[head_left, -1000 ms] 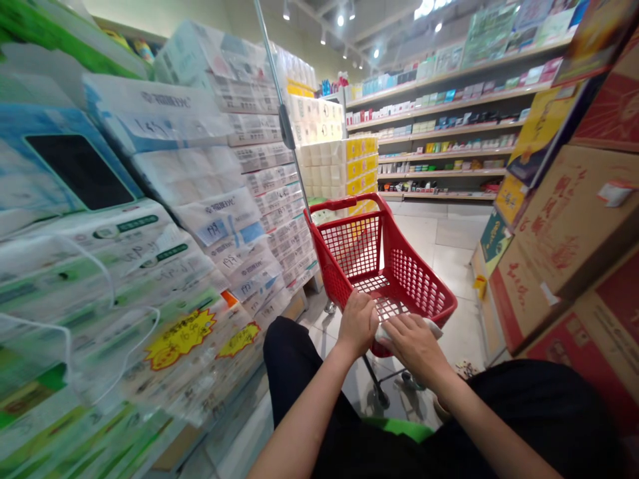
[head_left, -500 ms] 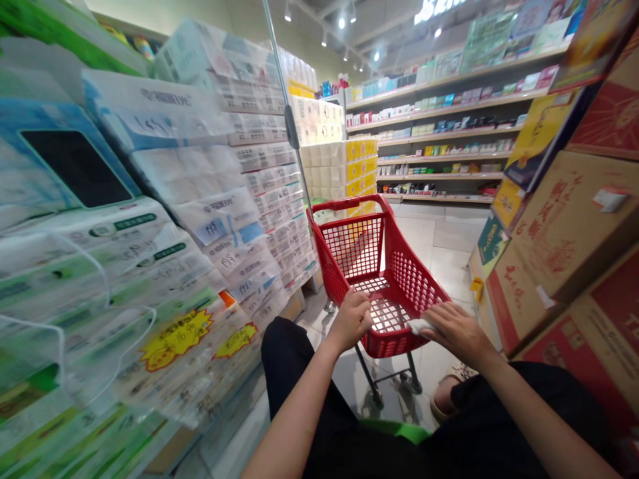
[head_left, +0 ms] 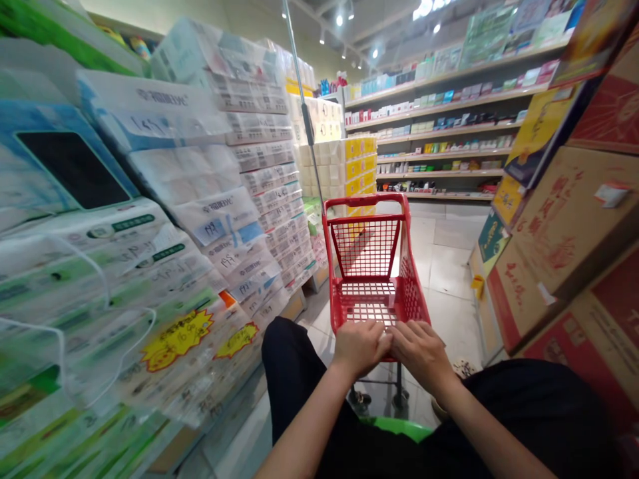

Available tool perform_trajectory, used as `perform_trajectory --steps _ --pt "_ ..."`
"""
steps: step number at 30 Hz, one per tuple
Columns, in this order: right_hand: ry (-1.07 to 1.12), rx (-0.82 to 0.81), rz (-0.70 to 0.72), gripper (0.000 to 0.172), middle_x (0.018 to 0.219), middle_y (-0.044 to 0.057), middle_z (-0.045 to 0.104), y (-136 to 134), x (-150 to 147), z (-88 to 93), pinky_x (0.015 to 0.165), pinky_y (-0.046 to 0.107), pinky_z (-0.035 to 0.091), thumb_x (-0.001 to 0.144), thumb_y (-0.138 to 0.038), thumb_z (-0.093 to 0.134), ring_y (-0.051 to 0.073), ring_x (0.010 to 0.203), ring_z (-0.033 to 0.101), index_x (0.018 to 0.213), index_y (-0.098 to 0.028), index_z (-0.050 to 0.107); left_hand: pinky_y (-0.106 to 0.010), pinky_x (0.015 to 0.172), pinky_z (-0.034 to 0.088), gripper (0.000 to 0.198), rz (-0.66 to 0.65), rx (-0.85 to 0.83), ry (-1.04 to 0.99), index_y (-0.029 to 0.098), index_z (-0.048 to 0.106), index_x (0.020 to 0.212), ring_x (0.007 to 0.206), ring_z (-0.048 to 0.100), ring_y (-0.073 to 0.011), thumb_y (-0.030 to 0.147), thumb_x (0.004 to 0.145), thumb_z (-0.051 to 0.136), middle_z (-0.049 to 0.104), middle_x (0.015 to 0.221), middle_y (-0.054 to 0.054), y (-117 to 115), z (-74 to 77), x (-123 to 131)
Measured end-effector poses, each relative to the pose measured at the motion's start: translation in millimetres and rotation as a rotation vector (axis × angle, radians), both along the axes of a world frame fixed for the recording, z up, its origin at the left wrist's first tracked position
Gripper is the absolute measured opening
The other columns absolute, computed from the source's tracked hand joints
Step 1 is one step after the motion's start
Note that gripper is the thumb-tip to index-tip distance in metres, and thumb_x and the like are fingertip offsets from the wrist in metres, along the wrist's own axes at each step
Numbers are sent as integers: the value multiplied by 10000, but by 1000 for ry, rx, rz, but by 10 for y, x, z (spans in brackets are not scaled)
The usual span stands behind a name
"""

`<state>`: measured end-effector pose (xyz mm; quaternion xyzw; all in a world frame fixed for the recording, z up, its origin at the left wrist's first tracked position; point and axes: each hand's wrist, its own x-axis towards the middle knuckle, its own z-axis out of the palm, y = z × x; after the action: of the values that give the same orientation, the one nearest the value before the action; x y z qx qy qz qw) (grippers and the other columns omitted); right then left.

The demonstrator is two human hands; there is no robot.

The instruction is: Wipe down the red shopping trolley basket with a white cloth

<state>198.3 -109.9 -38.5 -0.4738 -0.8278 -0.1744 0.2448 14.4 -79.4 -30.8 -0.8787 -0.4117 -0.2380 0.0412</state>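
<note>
A red plastic shopping cart (head_left: 369,249) stands in the aisle right in front of me, its mesh basket holding nothing. My left hand (head_left: 359,346) grips the near rim with curled fingers. Beside it and touching it, my right hand (head_left: 422,349) lies over the same rim, fingers together and bent over the edge. Whatever may be under that palm is hidden. My black-clad knees sit low in view on either side of the cart's legs.
Stacked packs of tissue paper (head_left: 164,219) wall the left side, with a metal pole (head_left: 304,113) rising by them. Cardboard boxes (head_left: 564,233) are piled on the right. Stocked shelves (head_left: 439,120) cross the far end over a tiled floor (head_left: 449,266). Something green (head_left: 399,426) lies under me.
The cart has swung round to face straight down the aisle. My right hand slid left along the rim to meet the left hand. The white cloth under it no longer shows.
</note>
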Motion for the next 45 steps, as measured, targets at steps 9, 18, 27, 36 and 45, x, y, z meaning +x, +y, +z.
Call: perform_trajectory --steps 9,18,27,36,45 --pt "-14 -121 380 241 1080 33 672 262 696 140 1001 415 407 924 -404 516 203 1089 563 1078 -257 631 -276 586 342 353 -128 30 51 207 534 782 659 572 -156 471 959 382 625 745 -25 45 -66 -199" --pt "43 -265 293 353 1205 24 638 813 896 257 1086 497 332 981 -379 342 211 1209 507 1192 -267 603 -277 588 349 366 -105 23 41 212 552 788 667 578 -166 519 934 417 628 744 -30 74 -87 -183" --pt "214 -228 188 336 1149 45 650 816 711 247 1039 476 378 982 -372 322 219 1203 500 1102 -247 610 -278 576 315 362 0 51 90 209 557 840 650 571 -170 523 948 413 626 758 -31 106 -120 -130" --pt "199 -70 6 256 1134 72 641 206 499 -78 1077 461 335 960 -338 403 231 1202 499 1095 -222 587 -286 550 265 397 25 47 100 207 545 828 647 572 -171 554 948 395 630 745 -13 119 -146 18" --pt "-34 -194 248 310 1114 -6 682 607 911 296 1179 460 158 983 -327 343 173 1179 539 1104 -250 618 -280 546 253 431 -50 94 101 209 538 808 645 571 -144 542 977 323 644 752 12 88 -152 44"
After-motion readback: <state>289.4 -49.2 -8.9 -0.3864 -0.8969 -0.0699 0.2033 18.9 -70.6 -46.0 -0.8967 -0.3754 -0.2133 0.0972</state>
